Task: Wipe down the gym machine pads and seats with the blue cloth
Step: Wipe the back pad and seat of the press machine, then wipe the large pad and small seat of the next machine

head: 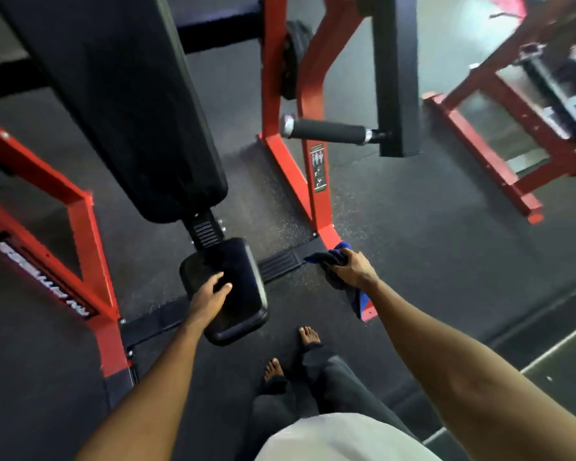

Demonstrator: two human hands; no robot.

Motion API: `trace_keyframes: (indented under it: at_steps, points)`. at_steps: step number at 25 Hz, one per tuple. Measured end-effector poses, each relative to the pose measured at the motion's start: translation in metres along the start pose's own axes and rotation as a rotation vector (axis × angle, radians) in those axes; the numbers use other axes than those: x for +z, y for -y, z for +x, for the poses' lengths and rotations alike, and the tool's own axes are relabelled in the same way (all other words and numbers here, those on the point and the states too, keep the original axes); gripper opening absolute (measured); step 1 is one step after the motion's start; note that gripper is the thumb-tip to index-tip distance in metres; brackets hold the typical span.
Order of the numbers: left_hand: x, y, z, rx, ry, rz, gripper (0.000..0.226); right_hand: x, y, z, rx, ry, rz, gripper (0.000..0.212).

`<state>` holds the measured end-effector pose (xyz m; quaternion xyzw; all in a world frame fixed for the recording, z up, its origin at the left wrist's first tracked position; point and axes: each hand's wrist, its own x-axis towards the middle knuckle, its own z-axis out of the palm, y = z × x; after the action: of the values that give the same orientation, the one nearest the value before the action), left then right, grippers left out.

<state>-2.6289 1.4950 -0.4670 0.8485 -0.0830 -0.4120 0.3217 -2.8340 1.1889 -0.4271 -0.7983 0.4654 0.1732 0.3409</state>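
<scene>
shirt [340, 440]: was pale off-white, plain, seen at the frame's bottom edge | trousers [330, 387]: were loose, dark grey, hems bunched at the ankles | feet [309, 335]: were bare | arms [446, 361]: were bare throughout | left hand [210, 296], right hand [353, 269]: were bare

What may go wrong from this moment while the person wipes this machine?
1. The blue cloth hangs loose from the right hand beside the red frame; a dangling end might snag there.
2. The left hand rests bare on the seat, so it may smear the pad.
3. Bare feet stand near the frame's base; a stubbed toe is possible.
</scene>
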Motion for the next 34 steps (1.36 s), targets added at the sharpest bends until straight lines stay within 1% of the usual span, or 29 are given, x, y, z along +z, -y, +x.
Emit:
trace_keyframes:
  at_steps: [2,5,13,15,16,18,19,23,26,29,31,34]
  points:
    - [0.014,-0.026,-0.008,0.048,0.063,0.077,0.054,-0.023,-0.022,-0.017,0.031,-0.058,0.041,0.045]
    - [0.037,-0.068,-0.019,0.14,0.108,0.156,0.055,-0.06,-0.047,-0.038,0.053,-0.135,0.101,0.045]
    - [0.114,-0.219,-0.04,0.413,0.286,0.193,0.054,-0.201,-0.116,-0.082,0.147,-0.372,0.315,0.034]
    - [0.134,-0.266,-0.049,0.487,0.287,0.193,0.067,-0.237,-0.137,-0.096,0.153,-0.451,0.385,0.029]
    - [0.142,-0.29,-0.056,0.517,0.29,0.204,0.067,-0.254,-0.147,-0.102,0.154,-0.489,0.413,0.027]
    - [0.16,-0.334,-0.073,0.608,0.3,0.255,0.055,-0.288,-0.168,-0.115,0.154,-0.56,0.451,0.022]
    - [0.171,-0.353,-0.078,0.656,0.311,0.268,0.052,-0.305,-0.178,-0.122,0.152,-0.596,0.458,0.021]
    - [0.195,-0.437,-0.099,0.785,0.321,0.246,0.051,-0.37,-0.207,-0.145,0.147,-0.735,0.437,0.026]
    - [0.202,-0.508,-0.117,0.874,0.284,0.237,0.058,-0.422,-0.226,-0.158,0.141,-0.824,0.426,0.027]
    - [0.202,-0.568,-0.129,0.961,0.247,0.246,0.058,-0.464,-0.236,-0.166,0.125,-0.869,0.43,0.024]
    - [0.201,-0.604,-0.129,1.011,0.233,0.269,0.054,-0.491,-0.241,-0.167,0.113,-0.899,0.442,0.022]
    - [0.2,-0.659,-0.123,1.09,0.218,0.292,0.052,-0.534,-0.241,-0.165,0.099,-0.962,0.455,0.024]
